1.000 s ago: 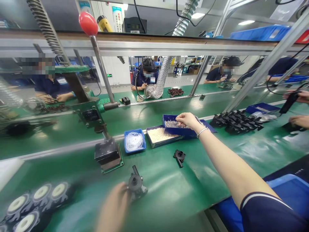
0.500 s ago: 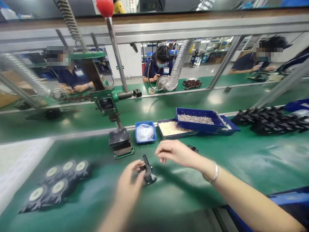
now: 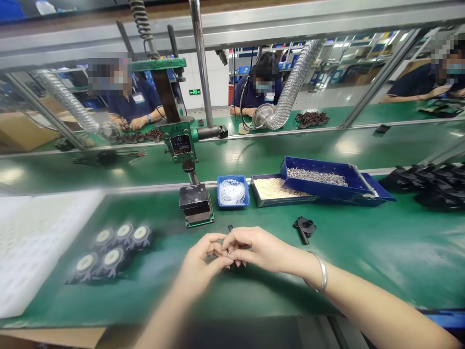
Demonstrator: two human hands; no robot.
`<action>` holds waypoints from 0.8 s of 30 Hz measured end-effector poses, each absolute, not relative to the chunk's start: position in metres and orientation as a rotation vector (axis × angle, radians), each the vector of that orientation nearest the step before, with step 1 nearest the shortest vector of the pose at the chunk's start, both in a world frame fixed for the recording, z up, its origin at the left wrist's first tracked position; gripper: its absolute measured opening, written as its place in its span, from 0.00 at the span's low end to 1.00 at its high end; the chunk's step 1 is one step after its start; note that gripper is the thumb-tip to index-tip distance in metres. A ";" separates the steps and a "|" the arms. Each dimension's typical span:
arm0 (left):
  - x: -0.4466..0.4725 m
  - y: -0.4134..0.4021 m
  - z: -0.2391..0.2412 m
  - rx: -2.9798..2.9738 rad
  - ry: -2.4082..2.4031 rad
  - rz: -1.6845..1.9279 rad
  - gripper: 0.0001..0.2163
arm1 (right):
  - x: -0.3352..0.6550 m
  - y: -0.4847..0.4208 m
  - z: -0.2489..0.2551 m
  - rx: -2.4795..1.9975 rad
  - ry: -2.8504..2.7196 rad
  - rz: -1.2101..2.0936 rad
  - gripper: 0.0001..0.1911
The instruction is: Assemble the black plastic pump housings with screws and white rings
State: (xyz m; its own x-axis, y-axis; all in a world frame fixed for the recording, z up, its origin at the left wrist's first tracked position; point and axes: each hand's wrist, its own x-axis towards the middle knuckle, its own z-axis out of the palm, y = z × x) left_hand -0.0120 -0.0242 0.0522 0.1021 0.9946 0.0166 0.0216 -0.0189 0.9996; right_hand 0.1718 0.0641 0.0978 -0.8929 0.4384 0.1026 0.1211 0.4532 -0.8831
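My left hand [image 3: 203, 259] is closed around a small black plastic housing [image 3: 230, 228] with a tube stub, held just over the green bench. Most of the housing is hidden behind my fingers; the stub's tip pokes out above them. Directly over it, my right hand [image 3: 256, 249] has its fingertips pinched together, meeting the left fingers. Whatever lies in that pinch is too small and covered to make out. A similar black housing [image 3: 305, 229] with a tube stub lies on the bench to the right of my hands.
Several black parts with cream discs [image 3: 113, 257] lie at left, near a white sheet [image 3: 43, 242]. A hand press [image 3: 196, 203] stands behind my hands. Beyond are a blue tray of white rings [image 3: 233, 194], a bin of cream pieces [image 3: 271, 189] and a blue bin of screws [image 3: 316, 177]. Black parts [image 3: 436, 184] are heaped at right.
My right hand has come left and down to meet my left hand at the housing. The view has shifted, and the other housing at right now shows fully.
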 end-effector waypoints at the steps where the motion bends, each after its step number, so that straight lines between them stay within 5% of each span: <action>1: -0.013 -0.025 0.052 1.250 1.118 1.150 0.16 | 0.171 0.064 0.096 -0.483 -2.319 1.525 0.05; 6: -0.022 -0.015 0.045 1.136 1.326 1.253 0.10 | 0.180 0.073 0.085 -0.697 -1.797 1.843 0.12; 13: -0.022 0.016 0.022 1.233 1.507 1.231 0.09 | 0.210 0.087 0.059 -0.891 -1.506 1.809 0.14; 24: -0.020 0.022 0.009 2.119 1.659 1.007 0.07 | 0.225 0.086 0.029 -0.963 -1.254 1.858 0.14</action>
